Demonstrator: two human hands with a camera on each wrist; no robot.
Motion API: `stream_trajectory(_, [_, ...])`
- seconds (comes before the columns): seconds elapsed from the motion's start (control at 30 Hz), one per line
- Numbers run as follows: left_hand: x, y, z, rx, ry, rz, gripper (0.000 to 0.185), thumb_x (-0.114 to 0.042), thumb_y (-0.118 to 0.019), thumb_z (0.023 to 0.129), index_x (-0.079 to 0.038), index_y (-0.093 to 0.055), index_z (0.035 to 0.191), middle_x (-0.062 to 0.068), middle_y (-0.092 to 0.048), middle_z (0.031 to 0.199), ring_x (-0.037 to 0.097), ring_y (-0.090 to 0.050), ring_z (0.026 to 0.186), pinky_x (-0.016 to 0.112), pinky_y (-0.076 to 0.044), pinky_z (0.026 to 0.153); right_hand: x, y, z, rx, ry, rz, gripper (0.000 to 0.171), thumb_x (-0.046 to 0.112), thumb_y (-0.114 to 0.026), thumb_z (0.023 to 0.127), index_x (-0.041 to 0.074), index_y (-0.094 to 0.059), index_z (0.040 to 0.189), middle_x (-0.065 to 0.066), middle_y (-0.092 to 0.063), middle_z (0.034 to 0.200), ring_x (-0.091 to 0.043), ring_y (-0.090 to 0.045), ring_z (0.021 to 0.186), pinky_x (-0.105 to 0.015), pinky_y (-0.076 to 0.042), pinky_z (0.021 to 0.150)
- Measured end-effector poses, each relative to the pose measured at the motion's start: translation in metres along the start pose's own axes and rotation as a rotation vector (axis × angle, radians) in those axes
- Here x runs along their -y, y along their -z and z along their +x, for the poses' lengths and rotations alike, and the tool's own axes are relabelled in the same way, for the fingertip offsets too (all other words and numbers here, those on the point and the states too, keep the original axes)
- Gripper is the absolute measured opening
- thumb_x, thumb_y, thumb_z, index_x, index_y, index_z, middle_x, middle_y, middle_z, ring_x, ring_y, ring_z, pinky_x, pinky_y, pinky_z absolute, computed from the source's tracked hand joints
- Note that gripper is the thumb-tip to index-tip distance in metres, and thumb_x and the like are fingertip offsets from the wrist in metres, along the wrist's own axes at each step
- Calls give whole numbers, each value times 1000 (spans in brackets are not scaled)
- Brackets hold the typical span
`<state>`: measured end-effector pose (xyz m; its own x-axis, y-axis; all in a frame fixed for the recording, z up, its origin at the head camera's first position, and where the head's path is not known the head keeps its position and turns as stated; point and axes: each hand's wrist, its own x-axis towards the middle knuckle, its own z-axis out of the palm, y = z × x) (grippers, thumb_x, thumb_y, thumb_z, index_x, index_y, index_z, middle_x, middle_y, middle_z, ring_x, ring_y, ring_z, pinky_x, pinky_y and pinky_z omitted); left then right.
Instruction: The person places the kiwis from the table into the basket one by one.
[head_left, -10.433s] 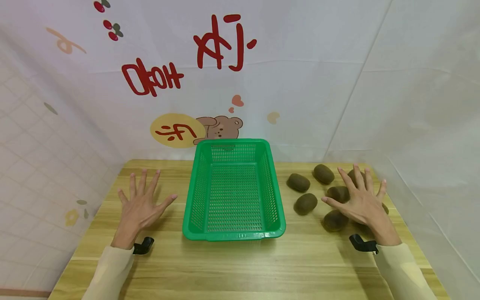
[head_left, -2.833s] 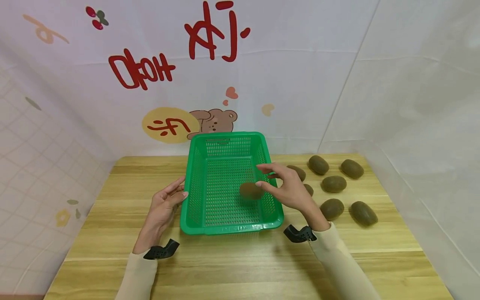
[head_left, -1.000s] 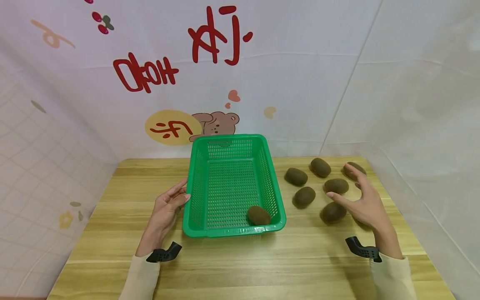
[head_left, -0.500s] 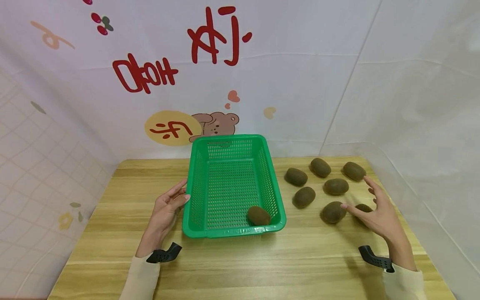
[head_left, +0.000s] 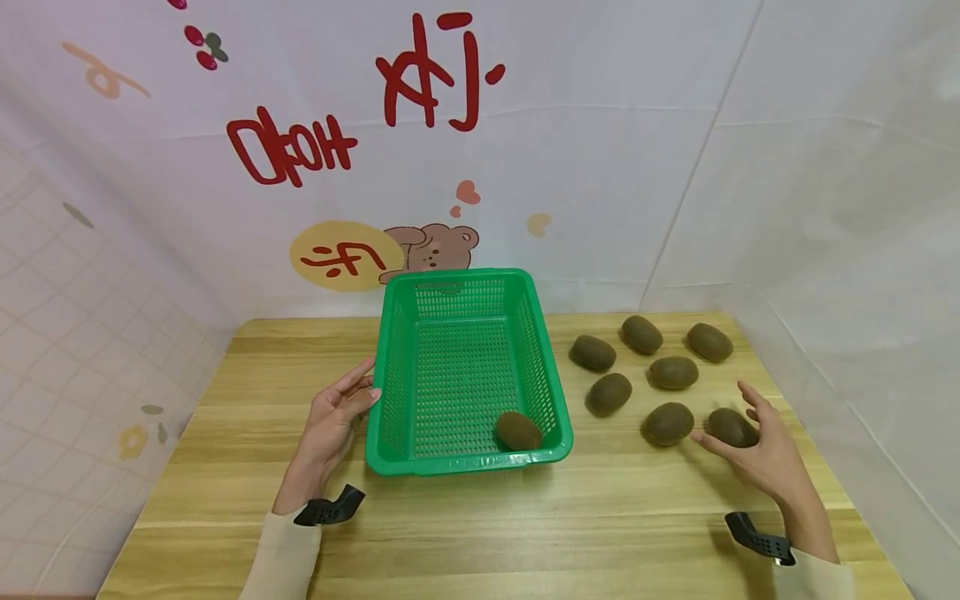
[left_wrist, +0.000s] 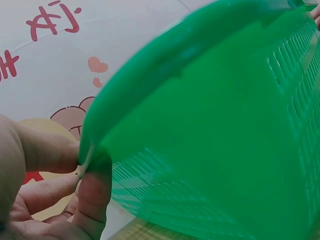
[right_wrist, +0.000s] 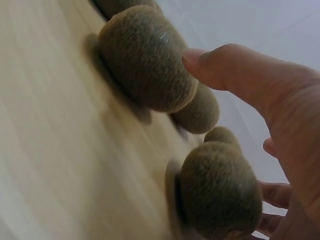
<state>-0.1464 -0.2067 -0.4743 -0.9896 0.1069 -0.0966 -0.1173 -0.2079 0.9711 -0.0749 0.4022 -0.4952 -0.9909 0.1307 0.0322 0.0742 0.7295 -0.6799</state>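
My left hand (head_left: 330, 425) pinches the left rim of a green plastic basket (head_left: 467, 463). In the left wrist view, the thumb and fingers (left_wrist: 92, 200) meet on the two sides of that basket rim (left_wrist: 107, 107). One brown kiwi (head_left: 517, 431) lies in the basket's near right corner. My right hand (head_left: 772, 454) reaches over the kiwi (head_left: 732, 427) at the front right of the group, fingers spread and bent around its far side. In the right wrist view, fingers show behind this kiwi (right_wrist: 220, 190), while the thumb (right_wrist: 215, 65) stands apart from it, overlapping another kiwi (right_wrist: 150, 60).
Several more kiwis lie spread on the wooden table (head_left: 600, 533) right of the basket; the nearest to my right thumb is a kiwi (head_left: 668, 424). A white printed wall sheet (head_left: 585, 150) rises behind the table and along both sides.
One kiwi has gone from my right hand into the basket. That hand has since moved back right, then toward the front right kiwi. My left hand has stayed on the rim lately.
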Motion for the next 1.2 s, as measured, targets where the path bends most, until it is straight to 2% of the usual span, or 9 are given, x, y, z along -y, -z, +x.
stream_trajectory(0.2, [1,0,0,-1,6,6,65,0,-64,99,-1,-37,158,-3,-62,118,5,-64,102,16,-56,84,-10,-4,-4,0,-62,-40,108,44,-80,88,12,-14,166,-35,-27,161,-60,-35,133,-74,-36,95])
stream_trajectory(0.33, [2,0,0,-8,20,0,64,1,-63,99,-3,-37,158,-1,-59,119,5,-64,103,16,-56,86,-16,-5,-4,-26,-94,-94,93,44,-80,89,7,-33,160,-33,-43,151,-54,-48,123,-52,-48,83])
stream_trajectory(0.43, [1,-1,0,-6,26,6,64,0,-62,100,-4,-37,158,-1,-58,120,5,-62,105,16,-55,87,-17,-5,-4,-50,-114,-130,83,43,-80,89,5,-45,153,-31,-51,144,-52,-54,116,-38,-45,75])
stream_trajectory(0.5, [1,-1,0,-4,26,13,64,-1,-62,100,-4,-37,158,-2,-58,121,6,-62,107,15,-55,88,-17,-4,-4,-62,-123,-135,79,43,-79,89,5,-49,151,-30,-53,142,-52,-55,115,-37,-45,74])
stream_trajectory(0.8, [1,0,0,6,12,1,64,0,-62,100,-2,-37,158,-4,-61,118,5,-63,106,16,-56,87,-14,-3,-5,-77,-149,-128,77,45,-79,89,7,-50,150,-28,-53,143,-51,-55,117,-35,-45,73])
stream_trajectory(1.03, [2,1,0,8,6,-29,66,2,-62,99,1,-34,159,-4,-61,117,4,-64,102,16,-56,86,-4,1,-6,-100,-155,-74,77,45,-80,88,11,-51,151,-27,-53,144,-49,-57,118,-14,-40,64])
stream_trajectory(1.2, [2,0,0,3,10,-33,66,2,-62,98,0,-35,158,-3,-61,118,4,-64,103,16,-56,86,5,4,-4,-118,-118,-52,76,41,-81,88,12,-51,151,-30,-56,140,-53,-59,114,-10,-41,64])
